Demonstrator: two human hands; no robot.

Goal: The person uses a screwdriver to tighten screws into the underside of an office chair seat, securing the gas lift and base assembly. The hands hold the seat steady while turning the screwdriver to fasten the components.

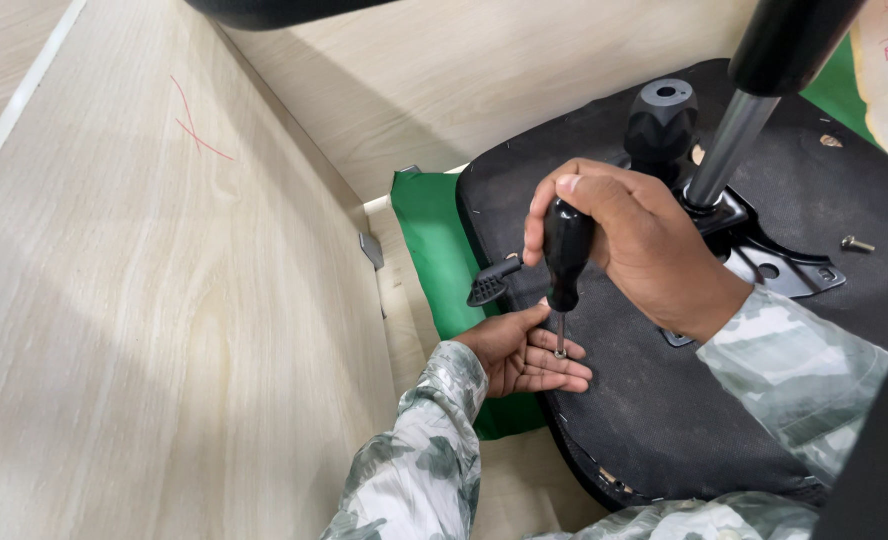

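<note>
Lying upside down on a green cloth [432, 240], beside a pale wood-grain panel [164, 300], is a black fabric-covered chair seat [664, 400]. Bolted to its underside: black metal mechanism plate [779, 270] with chrome gas-lift column [729, 150] and black ribbed knob [661, 118]. Right hand [634, 240] closed around black-handled screwdriver [567, 250], shaft vertical, tip on the seat near its edge. Left hand [524, 350] flat, fingers touching the tip. Loose silver screw [857, 243] on the seat, well apart.
</note>
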